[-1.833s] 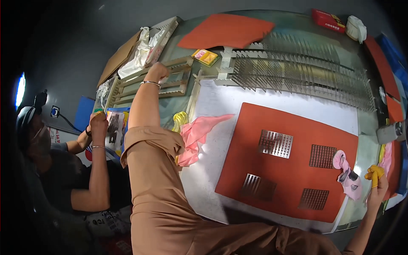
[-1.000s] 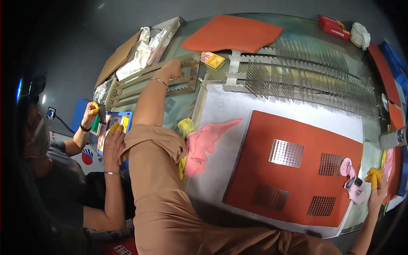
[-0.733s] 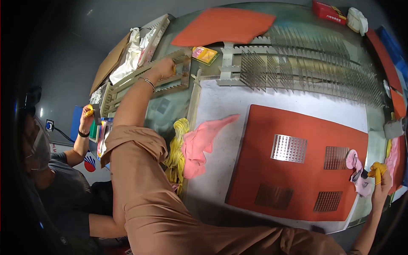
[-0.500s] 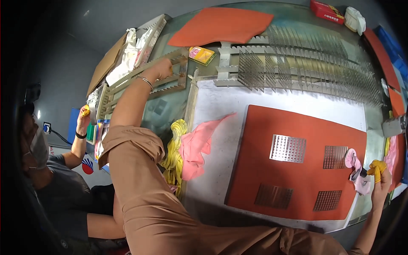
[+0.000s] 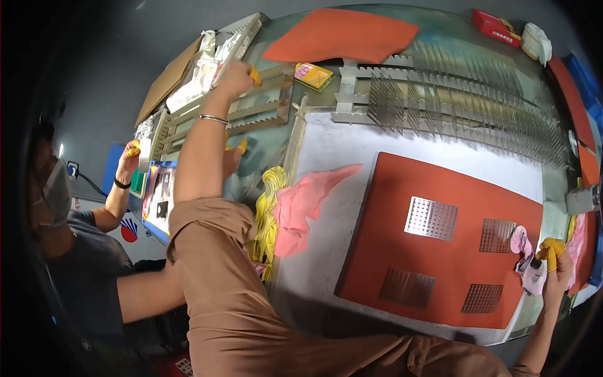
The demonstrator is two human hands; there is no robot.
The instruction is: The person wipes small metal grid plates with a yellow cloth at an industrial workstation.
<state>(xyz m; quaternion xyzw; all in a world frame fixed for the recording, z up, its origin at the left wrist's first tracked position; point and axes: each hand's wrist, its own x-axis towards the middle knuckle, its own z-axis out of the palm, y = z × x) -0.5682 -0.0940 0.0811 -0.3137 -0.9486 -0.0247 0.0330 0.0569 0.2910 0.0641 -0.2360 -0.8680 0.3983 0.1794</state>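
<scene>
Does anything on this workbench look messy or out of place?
Mostly it looks orderly. Only the pink cloth and the yellow bundle lie crumpled at the white sheet's left edge, and the orange mat at the back sits askew. Nothing looks spilled or damaged.

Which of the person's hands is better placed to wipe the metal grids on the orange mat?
Probably the right hand: it holds a pink cloth at the orange mat's edge, beside the metal grids. The left hand is far off, on the comb-like metal racks.

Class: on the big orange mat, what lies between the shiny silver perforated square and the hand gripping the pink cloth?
In the head view, a dark perforated metal square lies between the shiny silver square and the right hand.
</scene>
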